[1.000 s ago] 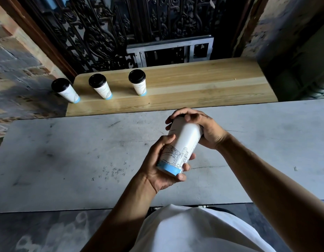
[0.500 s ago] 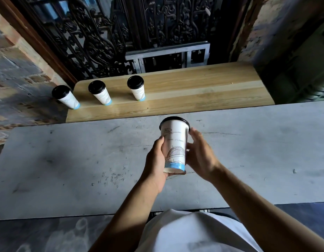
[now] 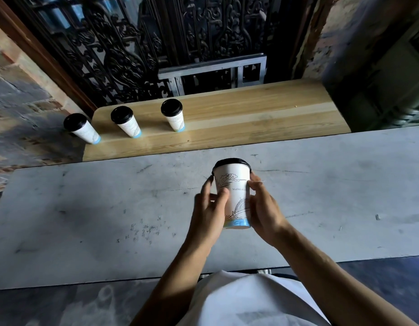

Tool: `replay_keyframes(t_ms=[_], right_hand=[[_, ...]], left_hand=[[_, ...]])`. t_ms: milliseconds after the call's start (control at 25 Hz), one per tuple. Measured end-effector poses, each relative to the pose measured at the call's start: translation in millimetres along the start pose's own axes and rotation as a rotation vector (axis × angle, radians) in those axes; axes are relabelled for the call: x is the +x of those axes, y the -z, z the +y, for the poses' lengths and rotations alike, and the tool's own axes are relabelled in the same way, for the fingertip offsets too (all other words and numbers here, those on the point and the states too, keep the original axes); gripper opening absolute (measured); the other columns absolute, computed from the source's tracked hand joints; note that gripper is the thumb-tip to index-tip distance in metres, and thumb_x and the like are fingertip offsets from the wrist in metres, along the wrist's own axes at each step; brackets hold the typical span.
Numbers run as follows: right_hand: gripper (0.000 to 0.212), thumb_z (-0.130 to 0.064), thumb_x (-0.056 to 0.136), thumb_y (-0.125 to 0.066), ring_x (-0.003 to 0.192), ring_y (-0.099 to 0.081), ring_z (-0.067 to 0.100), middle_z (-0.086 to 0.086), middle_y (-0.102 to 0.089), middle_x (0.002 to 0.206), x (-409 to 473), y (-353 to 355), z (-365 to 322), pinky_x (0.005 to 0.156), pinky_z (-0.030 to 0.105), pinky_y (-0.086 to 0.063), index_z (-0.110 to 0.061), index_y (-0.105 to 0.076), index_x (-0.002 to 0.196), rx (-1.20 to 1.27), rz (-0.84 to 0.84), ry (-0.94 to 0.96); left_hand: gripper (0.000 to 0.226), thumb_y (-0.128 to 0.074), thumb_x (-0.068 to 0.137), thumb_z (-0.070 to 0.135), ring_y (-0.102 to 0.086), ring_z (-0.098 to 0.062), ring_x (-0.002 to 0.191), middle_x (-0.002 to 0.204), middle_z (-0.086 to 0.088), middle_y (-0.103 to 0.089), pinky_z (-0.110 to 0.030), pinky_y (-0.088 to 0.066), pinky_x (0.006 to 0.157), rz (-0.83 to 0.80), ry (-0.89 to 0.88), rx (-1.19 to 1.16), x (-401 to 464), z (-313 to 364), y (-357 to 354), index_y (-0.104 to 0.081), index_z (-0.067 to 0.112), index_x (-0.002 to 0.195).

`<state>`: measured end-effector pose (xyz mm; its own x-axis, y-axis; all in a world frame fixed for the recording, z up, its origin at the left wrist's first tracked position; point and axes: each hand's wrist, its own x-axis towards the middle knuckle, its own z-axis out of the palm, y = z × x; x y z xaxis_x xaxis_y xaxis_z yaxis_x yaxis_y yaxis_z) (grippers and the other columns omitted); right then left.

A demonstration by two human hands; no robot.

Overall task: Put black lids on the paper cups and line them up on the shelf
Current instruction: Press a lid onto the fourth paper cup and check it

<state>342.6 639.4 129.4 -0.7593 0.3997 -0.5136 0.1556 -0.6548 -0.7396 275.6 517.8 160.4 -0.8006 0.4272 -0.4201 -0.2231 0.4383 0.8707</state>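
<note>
I hold a white paper cup (image 3: 233, 196) with line drawings, a blue base band and a black lid (image 3: 232, 162) upright above the grey table (image 3: 86, 208). My left hand (image 3: 209, 214) grips its left side with the thumb on the front. My right hand (image 3: 262, 208) clasps its right side. Three lidded cups stand in a row at the left of the wooden shelf (image 3: 250, 118): one (image 3: 82, 129) at the far left edge, one (image 3: 126, 122) beside it, one (image 3: 173, 115) further right.
A black ornate iron grille (image 3: 156, 43) and a grey metal frame (image 3: 215, 71) rise behind the shelf. A brick wall (image 3: 20, 102) lies to the left. The shelf's right part is bare wood. My white shirt (image 3: 250, 302) fills the bottom.
The cup went from tilted, with my right hand pressing on its lid, to upright. My right hand dropped to the cup's side, and the cup rose slightly.
</note>
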Motion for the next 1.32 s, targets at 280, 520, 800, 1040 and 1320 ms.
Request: replay_keyframes(t_ms=[280, 520, 800, 1040, 1320], right_hand=[[0.047, -0.035, 0.098, -0.057, 0.101, -0.073, 0.037, 0.022, -0.069, 0.129, -1.3, 7.6, 0.0, 0.087, 0.055, -0.059, -0.03, -0.052, 0.144, -0.078, -0.058, 0.002], [0.039, -0.043, 0.096, -0.058, 0.09, -0.072, 0.033, 0.023, -0.068, 0.119, -0.4, 15.4, -6.0, 0.082, 0.052, -0.06, -0.033, -0.062, 0.133, -0.042, -0.11, -0.011], [0.047, -0.018, 0.106, -0.033, 0.081, -0.066, 0.03, 0.017, -0.073, 0.094, 1.6, 24.1, -14.5, 0.076, 0.045, -0.056, -0.042, -0.056, 0.139, -0.105, -0.077, -0.002], [0.047, -0.017, 0.106, -0.049, 0.089, -0.074, 0.032, 0.022, -0.065, 0.131, -5.0, 19.6, -26.1, 0.073, 0.047, -0.062, -0.031, -0.047, 0.151, -0.105, -0.138, -0.037], [0.065, -0.032, 0.086, -0.073, 0.119, -0.065, 0.044, 0.028, -0.062, 0.138, -10.6, 13.6, -31.3, 0.108, 0.063, -0.045, -0.023, -0.052, 0.146, -0.136, -0.158, -0.007]], left_hand=[[0.039, -0.06, 0.094, -0.007, -0.062, -0.015, 0.094, 0.102, -0.001, -0.055, -0.017, -0.05, 0.081, 0.223, -0.575, 0.249, 1.9, -1.2, 12.5, -0.076, 0.019, 0.118], [0.03, -0.062, 0.087, 0.003, -0.066, -0.007, 0.091, 0.102, 0.0, -0.062, -0.015, -0.053, 0.075, 0.212, -0.522, 0.141, 3.6, 2.2, 18.3, -0.081, 0.017, 0.106], [0.026, -0.08, 0.083, 0.035, -0.071, -0.002, 0.098, 0.108, 0.003, -0.073, -0.019, -0.06, 0.075, 0.183, -0.448, 0.029, 0.8, -0.7, 22.5, -0.079, 0.011, 0.094], [0.019, -0.072, 0.093, 0.011, -0.069, -0.012, 0.105, 0.113, 0.001, -0.07, -0.029, -0.062, 0.078, 0.145, -0.549, 0.072, 1.3, -1.9, 29.1, -0.079, 0.019, 0.109], [0.038, -0.063, 0.086, -0.009, -0.066, -0.012, 0.1, 0.109, -0.001, -0.063, -0.041, -0.062, 0.082, 0.108, -0.606, 0.073, 0.5, -2.0, 28.0, -0.083, 0.02, 0.1]])
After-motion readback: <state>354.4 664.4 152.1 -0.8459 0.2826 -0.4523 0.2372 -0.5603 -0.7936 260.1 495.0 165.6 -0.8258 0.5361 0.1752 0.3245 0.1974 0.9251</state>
